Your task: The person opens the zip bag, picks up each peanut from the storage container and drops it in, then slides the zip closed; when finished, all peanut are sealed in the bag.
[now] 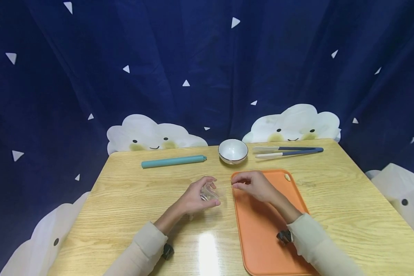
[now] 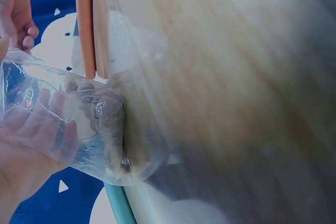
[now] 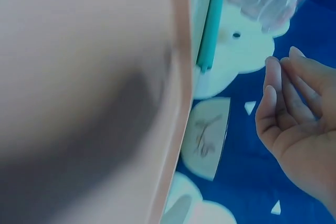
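Note:
My left hand [image 1: 191, 198] holds a clear plastic bag [image 1: 209, 192] above the wooden table, left of an orange cutting board [image 1: 262, 230]. In the left wrist view, the fingers show through the bag [image 2: 94, 129], and greyish-brown lumpy pieces [image 2: 109, 127] lie at its bottom; their kind is unclear. Over the board's far left edge hovers my right hand [image 1: 257, 186], its fingers loosely bent. The right wrist view shows the thumb and fingertips of that hand [image 3: 304, 111] close together, with nothing visible between them.
Behind the hands stands a white bowl [image 1: 233, 150] with a dark rim. Blue-and-cream tongs [image 1: 289, 152] lie to its right, and a long teal stick [image 1: 174, 161] to its left. A dark blue curtain [image 1: 207, 50] with white clouds hangs behind the table.

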Tool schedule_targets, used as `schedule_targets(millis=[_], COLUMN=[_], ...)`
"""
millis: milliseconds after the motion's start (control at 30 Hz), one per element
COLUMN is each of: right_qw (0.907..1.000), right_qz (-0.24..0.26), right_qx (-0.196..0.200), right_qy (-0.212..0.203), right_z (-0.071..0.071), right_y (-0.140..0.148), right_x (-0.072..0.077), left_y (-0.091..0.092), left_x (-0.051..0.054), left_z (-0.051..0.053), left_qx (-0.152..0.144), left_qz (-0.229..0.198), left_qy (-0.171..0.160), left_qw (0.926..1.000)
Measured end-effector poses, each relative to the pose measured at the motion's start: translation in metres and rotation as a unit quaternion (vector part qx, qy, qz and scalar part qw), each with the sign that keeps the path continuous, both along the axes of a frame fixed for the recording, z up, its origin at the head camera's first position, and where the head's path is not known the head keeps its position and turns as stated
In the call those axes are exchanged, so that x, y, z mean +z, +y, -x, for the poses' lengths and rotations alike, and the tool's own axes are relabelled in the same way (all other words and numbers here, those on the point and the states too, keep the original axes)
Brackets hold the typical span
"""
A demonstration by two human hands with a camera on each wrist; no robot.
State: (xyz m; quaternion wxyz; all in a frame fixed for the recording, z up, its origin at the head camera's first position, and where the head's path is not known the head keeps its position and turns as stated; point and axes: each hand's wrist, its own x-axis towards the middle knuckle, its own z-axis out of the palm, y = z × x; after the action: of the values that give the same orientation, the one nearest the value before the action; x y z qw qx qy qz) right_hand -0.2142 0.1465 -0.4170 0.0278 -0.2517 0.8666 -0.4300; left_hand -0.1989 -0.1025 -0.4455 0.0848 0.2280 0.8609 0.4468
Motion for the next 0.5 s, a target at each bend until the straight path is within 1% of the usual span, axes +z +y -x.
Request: schedule_targets(millis=[133, 200, 400, 500], right_qw=[0.9994, 0.9988, 0.9944, 0.9916], right_qz=[-0.014, -0.019, -0.062, -0.081], right_qx=[-0.029, -0.043, -0.084, -0.099], right_qy=[-0.014, -0.014, 0.016, 0.019], right_z=[0.001, 0.001, 0.005, 0.008], right_y=[0.023, 0.034, 0.064, 0.079], right_x=[-0.001, -0.001, -0.004, -0.005], left_y=[0.001, 0.001, 0.0, 0.001], left_x=[0.0, 0.0, -0.001, -0.001], left_z=[0.0, -0.001, -0.001, -0.001], left_qx=[-0.003, -0.004, -0.006, -0.008], left_qz=[-0.009, -0.012, -0.008, -0.008], left_qy=[0.002, 0.001, 0.002, 0.006], left_qw=[1.0, 0.9999, 1.0, 0.9999])
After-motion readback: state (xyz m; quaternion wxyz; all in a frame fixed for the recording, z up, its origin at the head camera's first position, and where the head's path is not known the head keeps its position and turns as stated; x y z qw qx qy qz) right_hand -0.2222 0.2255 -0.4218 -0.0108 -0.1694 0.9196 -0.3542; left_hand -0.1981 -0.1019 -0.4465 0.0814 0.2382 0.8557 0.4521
